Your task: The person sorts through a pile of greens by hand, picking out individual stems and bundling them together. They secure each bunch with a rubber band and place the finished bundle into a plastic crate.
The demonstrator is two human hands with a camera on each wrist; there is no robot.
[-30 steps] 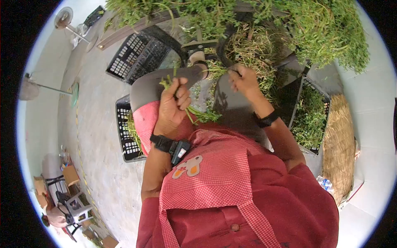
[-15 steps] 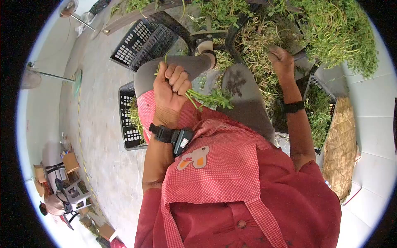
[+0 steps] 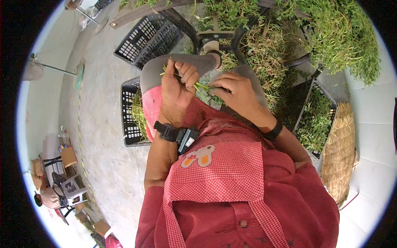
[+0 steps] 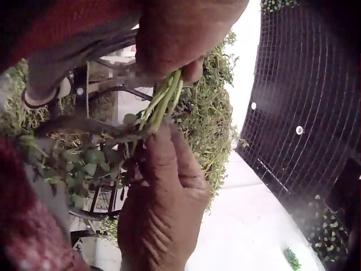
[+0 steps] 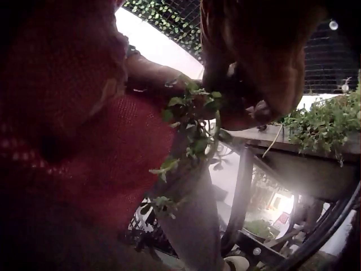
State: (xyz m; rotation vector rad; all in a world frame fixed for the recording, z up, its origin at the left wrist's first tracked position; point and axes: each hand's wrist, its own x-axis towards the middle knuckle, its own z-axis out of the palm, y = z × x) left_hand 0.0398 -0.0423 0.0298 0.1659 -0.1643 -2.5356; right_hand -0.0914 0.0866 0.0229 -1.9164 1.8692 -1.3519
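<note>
Over the lap, my left hand [image 3: 178, 84] grips a small bunch of green leafy stems [image 3: 202, 87] in curled fingers. My right hand [image 3: 240, 93] has come in beside it, thumb and fingers pinching the bunch just past the left fist. In the left wrist view the pale green stems [image 4: 163, 104] run from the left hand [image 4: 180, 39] down to the right fingertips [image 4: 163, 132]. Leafy tops [image 5: 194, 124] dangle below the right hand [image 5: 254, 68] in the right wrist view, which is dark around the fingers.
A wooden table edge [image 3: 140, 13] heaped with greens [image 3: 343, 37] stands ahead. Below it lies a pile of yellowish stems [image 3: 264, 53]. Black crates stand left [image 3: 128, 124], ahead-left [image 3: 140, 41] and right, the right one holding greens [image 3: 312, 120]. A straw bundle [image 3: 337, 153] leans by the wall.
My right hand swung out right over the yellowish stem pile, fingers loosely curled, then returned to the bunch. The left hand kept its grip on the stems. The head view shifted slightly.
</note>
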